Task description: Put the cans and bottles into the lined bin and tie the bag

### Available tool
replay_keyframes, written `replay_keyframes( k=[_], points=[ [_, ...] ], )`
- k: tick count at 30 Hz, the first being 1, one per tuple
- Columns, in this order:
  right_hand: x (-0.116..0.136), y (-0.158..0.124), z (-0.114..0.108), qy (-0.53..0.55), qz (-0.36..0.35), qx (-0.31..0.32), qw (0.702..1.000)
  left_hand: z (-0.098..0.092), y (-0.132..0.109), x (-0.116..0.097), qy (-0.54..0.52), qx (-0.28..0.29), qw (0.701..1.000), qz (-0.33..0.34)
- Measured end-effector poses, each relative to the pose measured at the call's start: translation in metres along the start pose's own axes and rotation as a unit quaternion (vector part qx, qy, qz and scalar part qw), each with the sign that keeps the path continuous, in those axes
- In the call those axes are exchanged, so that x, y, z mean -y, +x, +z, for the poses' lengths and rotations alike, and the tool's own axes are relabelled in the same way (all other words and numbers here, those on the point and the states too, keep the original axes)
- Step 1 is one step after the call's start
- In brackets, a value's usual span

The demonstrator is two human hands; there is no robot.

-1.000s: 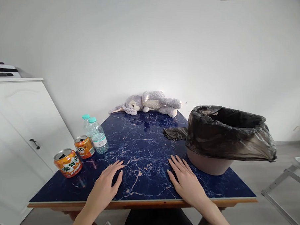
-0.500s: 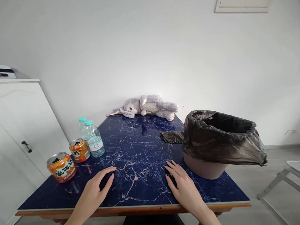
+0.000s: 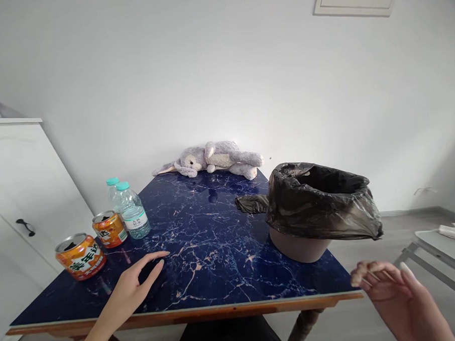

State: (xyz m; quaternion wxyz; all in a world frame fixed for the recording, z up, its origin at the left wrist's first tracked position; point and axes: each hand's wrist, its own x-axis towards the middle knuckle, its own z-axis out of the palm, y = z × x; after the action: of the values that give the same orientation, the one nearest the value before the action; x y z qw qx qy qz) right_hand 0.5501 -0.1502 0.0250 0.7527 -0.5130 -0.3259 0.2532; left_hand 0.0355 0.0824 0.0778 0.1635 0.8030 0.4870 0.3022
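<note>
On the near left of the dark blue marble-patterned table [image 3: 202, 279] rests my left hand [image 3: 132, 287], its thumb and index finger apart with nothing between them. Close to it stand two orange drink cans, a front can [image 3: 82, 260] and a back can [image 3: 111, 231], both upright with opened tops. Beside the back can are two clear bottles with turquoise caps, a labelled bottle [image 3: 137, 219] and another bottle [image 3: 113, 195] partly hidden behind it. My right hand [image 3: 399, 293] is in the air past the table's right edge, palm showing, fingers loosely bent and empty.
A bin [image 3: 301, 247] lined with a black plastic bag [image 3: 316, 214] stands on the table's right side. A grey plush rabbit [image 3: 219, 161] lies at the far end by the wall. At the right is a folding stool [image 3: 434, 247]; a white cabinet [image 3: 24, 184] stands left.
My right hand has lifted off the table and moved right past its edge, turning palm up. My left hand stays on the table. The view has shifted slightly to the right.
</note>
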Motion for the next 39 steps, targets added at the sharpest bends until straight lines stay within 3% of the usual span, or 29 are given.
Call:
replay_keyframes(
  k=[2,4,8,12,19,31,39],
  points=[
    [-0.007,0.006,-0.005,0.006,-0.008,-0.074,0.997,0.0,0.001,0.001,-0.004,-0.007,1.0,-0.003],
    [-0.009,0.011,0.001,-0.04,-0.013,-0.092,0.995,-0.001,0.001,0.001,-0.009,-0.003,1.0,-0.009],
    [-0.01,0.024,0.025,-0.174,0.013,-0.012,0.985,0.0,0.001,0.0,0.004,0.0,1.0,-0.009],
    [-0.022,0.043,0.04,-0.189,0.003,0.111,0.976,0.003,0.0,0.001,0.028,-0.011,0.999,0.011],
    [-0.042,0.055,0.046,-0.273,-0.001,0.087,0.958,0.008,-0.002,0.006,0.03,-0.015,0.999,0.02],
    [-0.048,0.046,0.074,-0.33,-0.021,0.14,0.933,0.018,-0.003,0.011,0.053,-0.031,0.996,0.071],
    [-0.066,0.033,0.109,-0.442,-0.099,0.147,0.879,0.022,-0.002,0.011,0.085,-0.04,0.99,0.106]
  ],
)
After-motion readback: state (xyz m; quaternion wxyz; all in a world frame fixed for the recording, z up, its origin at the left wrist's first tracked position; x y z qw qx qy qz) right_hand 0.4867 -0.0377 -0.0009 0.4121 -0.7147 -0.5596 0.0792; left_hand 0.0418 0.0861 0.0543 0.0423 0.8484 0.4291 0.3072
